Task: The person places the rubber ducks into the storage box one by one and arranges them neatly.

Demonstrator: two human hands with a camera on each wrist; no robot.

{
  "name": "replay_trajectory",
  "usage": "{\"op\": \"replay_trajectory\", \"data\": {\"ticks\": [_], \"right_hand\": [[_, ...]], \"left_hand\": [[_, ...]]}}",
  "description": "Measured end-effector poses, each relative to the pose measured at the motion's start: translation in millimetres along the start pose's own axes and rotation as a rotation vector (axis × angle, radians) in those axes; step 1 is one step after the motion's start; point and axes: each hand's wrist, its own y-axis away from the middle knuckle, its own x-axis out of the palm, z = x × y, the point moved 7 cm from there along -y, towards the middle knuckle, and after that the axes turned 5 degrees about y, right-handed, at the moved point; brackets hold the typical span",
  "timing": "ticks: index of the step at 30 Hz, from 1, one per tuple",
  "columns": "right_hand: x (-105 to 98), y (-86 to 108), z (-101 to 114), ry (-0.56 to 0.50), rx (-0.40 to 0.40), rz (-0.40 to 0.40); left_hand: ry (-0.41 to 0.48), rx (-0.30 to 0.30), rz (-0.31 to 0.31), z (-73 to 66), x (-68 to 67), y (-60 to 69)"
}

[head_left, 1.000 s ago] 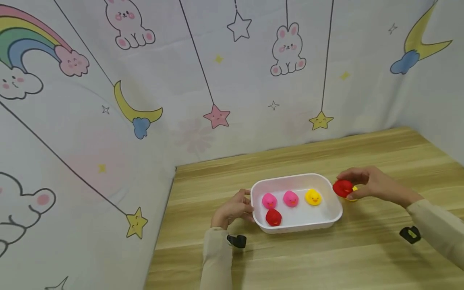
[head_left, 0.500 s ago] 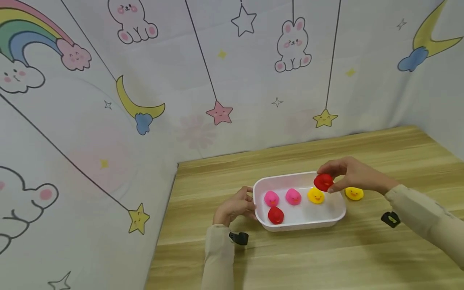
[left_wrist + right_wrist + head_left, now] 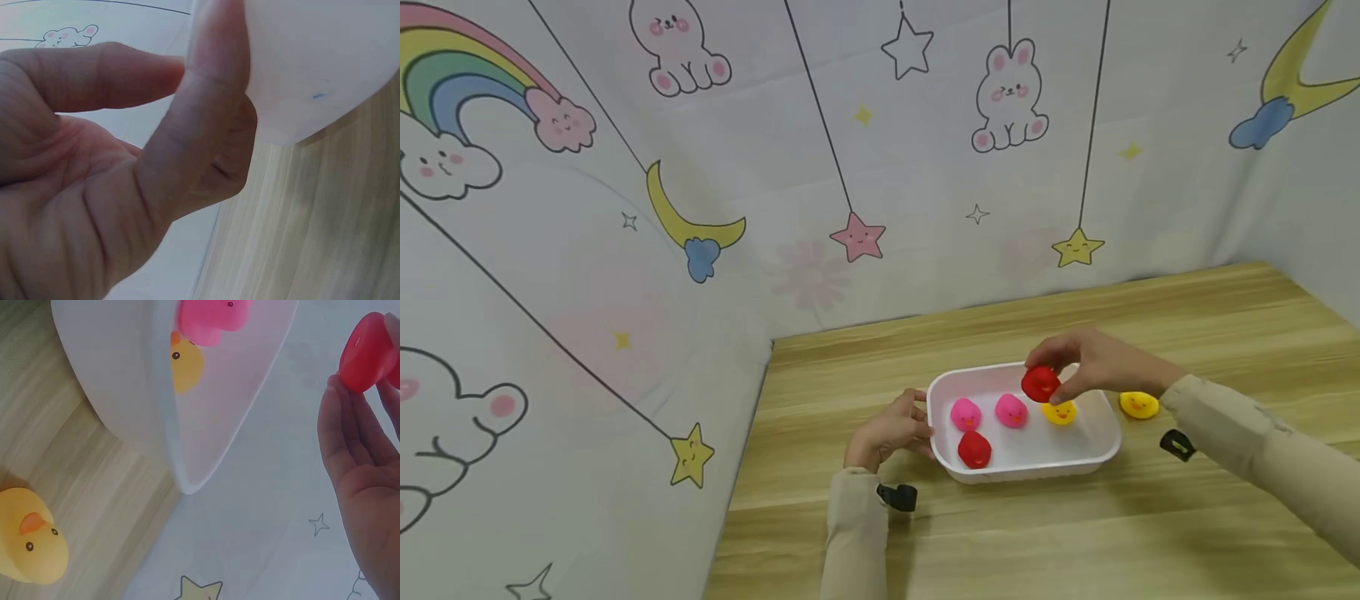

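A white plastic tray (image 3: 1030, 467) stands on the table, its left end gripped by my left hand (image 3: 891, 433); in the left wrist view that hand's (image 3: 156, 144) digits meet the tray wall (image 3: 319, 69). Over the tray's right half, my right hand (image 3: 1097, 362) pinches a red rubber duck (image 3: 1041, 384) between thumb and fingers, above the floor of the tray. The right wrist view shows this red duck (image 3: 369, 353) at the fingertips. Inside the tray lie two pink rubber ducks (image 3: 966, 414), another red duck (image 3: 974, 450) and a yellow duck (image 3: 1061, 413), partly covered by the held one.
One more yellow duck (image 3: 1139, 405) rests on the wooden table (image 3: 1037, 542), just right of the tray. A white cloth (image 3: 925, 275) printed with stars, moons and rabbits hangs behind the table and along its left side.
My right hand has carried the red duck leftward from beside the tray to over it, uncovering the yellow duck on the table. My left hand stays at the tray's left end.
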Motion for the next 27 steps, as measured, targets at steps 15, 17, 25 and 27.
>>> {"op": "replay_trajectory", "data": {"ticks": [15, 17, 25, 27], "right_hand": [[41, -29.7, 11, 0.178, -0.101, 0.115], [46, -31.7, 12, 0.205, -0.113, 0.119], [57, -36.5, 12, 0.341, -0.062, 0.143], [61, -37.3, 14, 0.382, -0.080, 0.157]], "left_hand": [[-0.031, -0.013, -0.005, 0.6, -2.3, 0.3], [-0.031, -0.015, -0.006, 0.3, -2.3, 0.3], [-0.022, -0.008, -0.014, -0.8, -2.5, 0.3], [-0.022, -0.007, -0.014, -0.6, -2.3, 0.4]]}}
